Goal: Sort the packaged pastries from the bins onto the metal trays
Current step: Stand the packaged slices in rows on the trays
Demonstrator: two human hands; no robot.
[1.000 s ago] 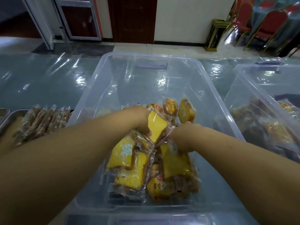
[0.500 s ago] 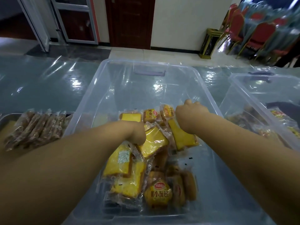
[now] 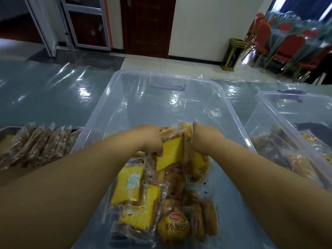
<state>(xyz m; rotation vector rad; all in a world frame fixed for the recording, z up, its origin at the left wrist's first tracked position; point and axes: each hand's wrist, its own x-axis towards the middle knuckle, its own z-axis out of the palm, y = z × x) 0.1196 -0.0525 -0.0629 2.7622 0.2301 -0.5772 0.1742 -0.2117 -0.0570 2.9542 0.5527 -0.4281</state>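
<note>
Two bare hands reach into a clear plastic bin [image 3: 111, 97], close together. The left grip [image 3: 152, 139] is closed: its fingers curl over a wrapped yellow cake slice [image 3: 170, 151] and the thumb presses the slice's lower edge. The right grip [image 3: 203, 139], just right of this slice, is also clenched. Its fingers are curled into the wrappers of the packaged pastries [image 3: 136, 198], but I cannot tell which packet it holds.

These pastries lie heaped in the bin under both grips and nearer to the person. Among them is a round bun packet [image 3: 173, 229] with a red label. Left of the left grip, a metal tray [image 3: 3, 130] carries a row of brown pastry packets [image 3: 36, 144]. Right of the right grip is a second clear bin [image 3: 269, 112] holding more packets.

Shiny plastic film covers the worktop [image 3: 45, 97]. Far beyond the grips are a dark door [image 3: 147, 24] and red chairs [image 3: 287, 44].
</note>
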